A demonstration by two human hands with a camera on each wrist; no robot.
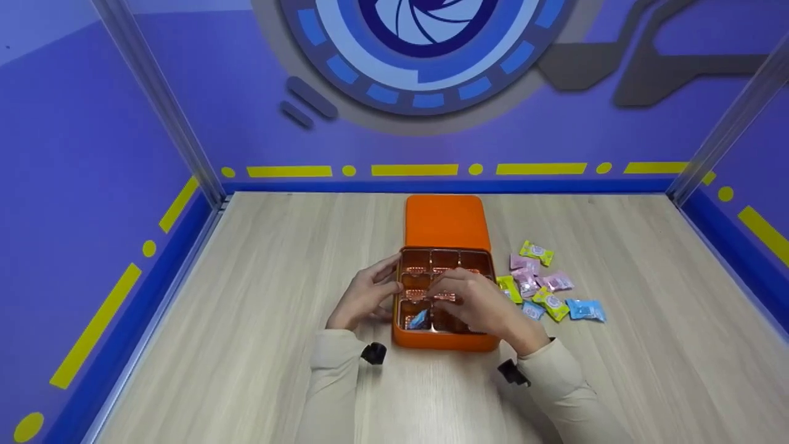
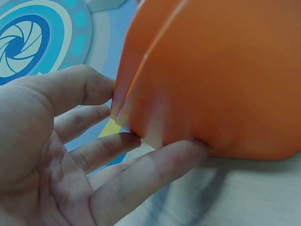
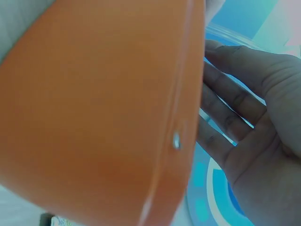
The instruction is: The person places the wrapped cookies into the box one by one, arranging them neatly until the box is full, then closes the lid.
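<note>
An orange box [image 1: 445,342] with a clear divided insert stands on the table, its orange lid [image 1: 447,221] laid back behind it. In the near left compartment lies a blue wrapped candy [image 1: 419,319]. My left hand [image 1: 368,295] touches the box's left side, fingers loosely extended; the left wrist view shows this hand [image 2: 80,136] with fingertips against the orange wall. My right hand [image 1: 481,302] reaches over the box, fingers bent down into the middle compartments. The box wall hides those fingertips in the right wrist view, and I cannot tell whether they hold anything.
To the right of the box lie several wrapped candies: yellow ones [image 1: 550,304], pink ones [image 1: 556,281] and blue ones [image 1: 586,309]. A purple-blue back wall [image 1: 345,148] and side walls enclose the pale wooden table [image 1: 246,345].
</note>
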